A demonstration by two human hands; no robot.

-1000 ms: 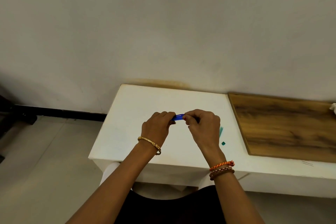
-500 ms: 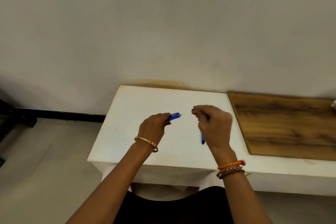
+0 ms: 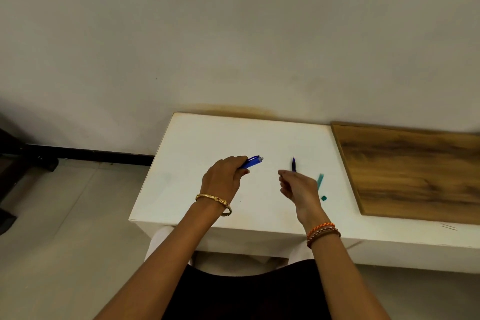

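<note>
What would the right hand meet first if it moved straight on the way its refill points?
The way looks free: beyond the right hand and its blue refill only white table top shows, then probably the wall; depth is unclear.

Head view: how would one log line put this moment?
left hand grips blue plastic pen barrel | right hand holds thin blue pen refill | hands apart over white table

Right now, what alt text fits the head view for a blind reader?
The left hand grips a blue pen barrel and the right hand pinches a thin blue pen part, apart, above a white table. Two teal pieces and a wooden board lie to the right.
</note>
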